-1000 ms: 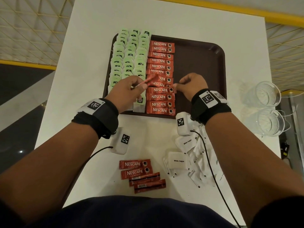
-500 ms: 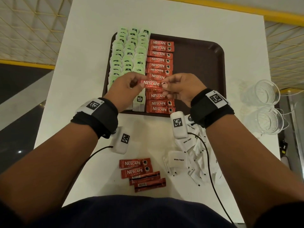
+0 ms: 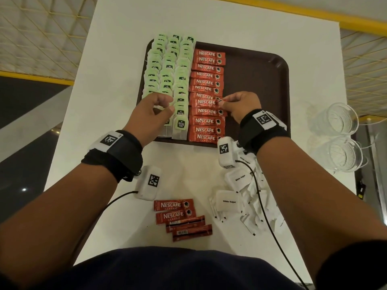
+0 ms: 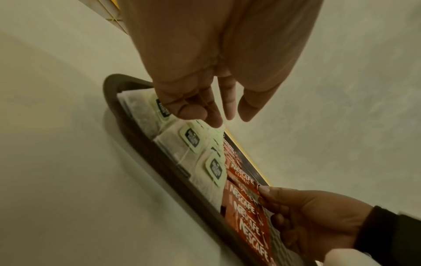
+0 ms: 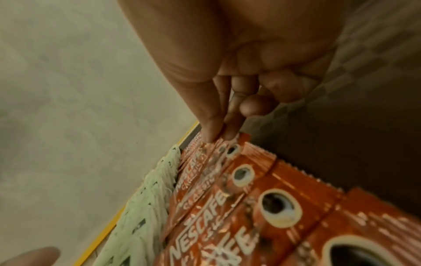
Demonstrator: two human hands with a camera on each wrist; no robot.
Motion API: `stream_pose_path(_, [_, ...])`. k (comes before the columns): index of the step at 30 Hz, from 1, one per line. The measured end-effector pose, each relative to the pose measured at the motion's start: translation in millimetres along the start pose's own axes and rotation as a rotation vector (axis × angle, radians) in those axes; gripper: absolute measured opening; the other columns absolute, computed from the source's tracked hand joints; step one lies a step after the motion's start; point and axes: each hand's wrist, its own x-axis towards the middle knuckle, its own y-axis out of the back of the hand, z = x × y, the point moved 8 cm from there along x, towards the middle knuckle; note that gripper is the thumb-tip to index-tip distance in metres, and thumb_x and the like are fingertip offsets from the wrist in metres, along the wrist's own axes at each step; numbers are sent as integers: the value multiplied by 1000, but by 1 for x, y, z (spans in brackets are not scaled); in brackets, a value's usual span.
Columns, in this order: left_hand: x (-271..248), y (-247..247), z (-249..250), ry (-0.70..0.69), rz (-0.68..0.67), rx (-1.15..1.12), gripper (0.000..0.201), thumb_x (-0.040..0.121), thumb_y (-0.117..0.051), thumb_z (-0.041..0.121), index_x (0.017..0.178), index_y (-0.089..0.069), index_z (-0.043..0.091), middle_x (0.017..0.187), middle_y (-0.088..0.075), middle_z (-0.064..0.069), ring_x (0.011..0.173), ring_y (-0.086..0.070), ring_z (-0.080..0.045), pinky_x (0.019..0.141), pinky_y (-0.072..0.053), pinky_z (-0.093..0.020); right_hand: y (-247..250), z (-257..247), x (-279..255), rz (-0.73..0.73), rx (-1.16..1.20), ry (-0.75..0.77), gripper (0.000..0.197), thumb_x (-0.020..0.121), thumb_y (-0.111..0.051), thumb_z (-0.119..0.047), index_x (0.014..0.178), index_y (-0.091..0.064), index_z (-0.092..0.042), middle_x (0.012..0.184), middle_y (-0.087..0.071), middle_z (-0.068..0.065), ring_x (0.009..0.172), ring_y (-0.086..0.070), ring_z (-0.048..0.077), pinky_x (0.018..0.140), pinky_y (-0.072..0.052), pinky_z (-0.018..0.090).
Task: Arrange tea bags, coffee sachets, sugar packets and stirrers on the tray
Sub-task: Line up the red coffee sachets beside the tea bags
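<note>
R fingertips (image 5: 210,138): thumb + forefinger pinch end of coffee sachet (image 3: 206,102), held low in sachet column (image 3: 206,88) on tray (image 3: 257,76). R hand (image 3: 240,107): other fingers curled, wrist over tray's near edge. L hand (image 3: 151,113): fingers loosely bent, holds nothing, hovers over tea bags (image 3: 167,68), tray's left. Spare sachets (image 3: 180,218) & sugar packets (image 3: 240,197) on table (image 3: 125,59), near person.
</note>
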Motion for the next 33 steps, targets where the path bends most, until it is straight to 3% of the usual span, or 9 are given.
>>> stream_pose_path(4, [-9,2,-5,18,5,31,17,95,-61,25,109,-64,16,110,-64,8,81,-58,-10,75,-48,-25,0,3,5,46,-83,-18,15,83,-76,-25,89,-64,-18,85,-66,-5,75,-62,7,61,-47,23])
stream_pose_path(10, [-20,8,-3,-8,-28,111,12,95,-60,28,105,-63,23,107,-64,6,90,-62,-22,86,-53,-34,6,3,4,98,-113,-35,29,78,-80,-30,99,-63,-18,95,-66,-3,81,-61,11,67,-49,28])
stream_pose_path(13, [-28,7,2,-32,-63,139,12,96,-59,26,105,-64,20,97,-62,13,81,-58,-13,78,-49,-23,14,-5,-9,133,-166,41,29,81,-77,-34,99,-61,-19,98,-65,-3,87,-63,14,75,-51,31])
stream_pose_path(15, [-35,1,5,-58,-132,195,11,96,-58,26,104,-64,21,92,-60,17,73,-55,-4,70,-44,-11,13,-12,-26,113,-213,117,26,83,-75,-36,98,-61,-20,99,-64,-4,87,-61,11,74,-49,26])
stream_pose_path(17, [-47,-10,8,-98,-243,287,12,97,-57,29,103,-64,22,92,-60,16,74,-54,0,66,-41,-8,6,-16,-52,49,-280,201,22,84,-73,-35,96,-61,-21,94,-61,-6,82,-57,7,68,-44,21])
stream_pose_path(20, [-76,-31,7,-167,-468,444,18,96,-57,33,106,-64,20,95,-61,10,79,-54,-1,69,-41,-16,-19,-6,-101,-148,-415,273,19,86,-71,-35,95,-60,-22,81,-55,-11,73,-53,5,66,-42,23])
stream_pose_path(25, [-138,-62,-21,-248,-828,810,40,90,-61,49,122,-56,25,113,-53,8,93,-53,-8,78,-44,-22,-68,32,-192,-488,-747,401,26,84,-70,-44,103,-64,-27,94,-60,-10,84,-55,9,76,-47,30])
stream_pose_path(29, [-170,-76,-39,-383,-866,971,44,84,-68,46,118,-51,23,112,-48,4,98,-50,-16,84,-46,-33,-93,58,-242,-555,-939,487,35,86,-67,-41,113,-61,-20,101,-60,0,92,-57,20,74,-42,29])
stream_pose_path(33, [-179,-83,-46,-435,-848,1025,38,84,-68,35,115,-50,20,110,-48,0,96,-53,-23,81,-48,-39,-111,82,-253,-471,-1084,537,60,83,-71,-33,133,-42,-17,108,-55,4,100,-54,26,76,-42,36])
